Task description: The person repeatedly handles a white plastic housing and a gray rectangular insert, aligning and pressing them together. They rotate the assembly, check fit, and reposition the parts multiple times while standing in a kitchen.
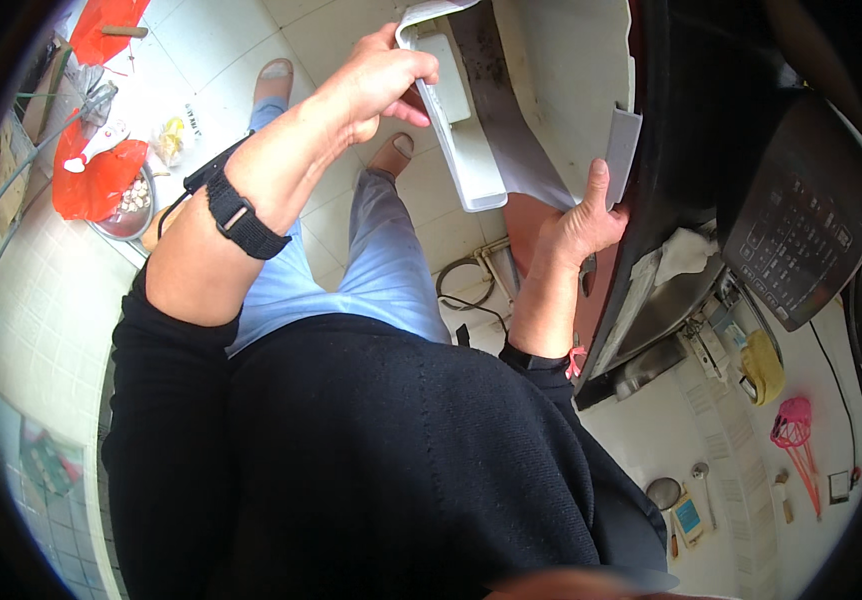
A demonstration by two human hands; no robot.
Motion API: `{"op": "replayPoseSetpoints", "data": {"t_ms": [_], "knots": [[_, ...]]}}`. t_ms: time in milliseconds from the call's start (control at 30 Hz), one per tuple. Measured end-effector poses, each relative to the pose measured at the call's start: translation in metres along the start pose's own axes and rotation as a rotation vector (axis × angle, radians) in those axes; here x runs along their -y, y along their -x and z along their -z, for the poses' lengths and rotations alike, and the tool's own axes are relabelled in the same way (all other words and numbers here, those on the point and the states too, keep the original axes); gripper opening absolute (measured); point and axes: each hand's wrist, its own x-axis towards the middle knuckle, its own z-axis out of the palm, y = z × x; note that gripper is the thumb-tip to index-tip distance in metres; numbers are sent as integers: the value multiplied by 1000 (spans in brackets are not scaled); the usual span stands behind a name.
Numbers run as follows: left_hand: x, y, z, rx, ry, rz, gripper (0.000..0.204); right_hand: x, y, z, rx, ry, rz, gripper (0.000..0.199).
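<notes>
A large white, bin-like plastic container (581, 85), with raised walls and dark stains inside, stands in front of me at the upper right. My left hand (381, 85) is closed around its left rim, thumb on top and fingers curled below. Inside that wall sits a pale rectangular block (446, 75). At the container's near right corner is my right hand (583, 225), its thumb pointing up along the inside and its other fingers mostly hidden behind the edge. Just above that thumb, a grey strip (623, 150) runs along the rim.
To the right is a dark counter with a black control panel (801, 210), a white cloth (686, 253) and a yellow cloth (763, 367). A black cable hoop (466, 283) lies near my legs. Red bags (101, 180) and a metal bowl (131, 215) are at left.
</notes>
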Motion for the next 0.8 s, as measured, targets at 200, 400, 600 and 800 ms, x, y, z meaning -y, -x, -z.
{"op": "replayPoseSetpoints", "data": {"t_ms": [200,400,600,800], "knots": [[5,-3,1,4,31,55,48,-2,-8,-1,22,85,74,62],[21,-6,5,10,78,98,50,-18,-17,8,59,118,103,67],[38,-14,9,-12,100,153,49,-43,-28,19,86,123,58,68],[46,-17,11,-18,113,186,49,-58,-28,24,49,96,-23,69]]}}
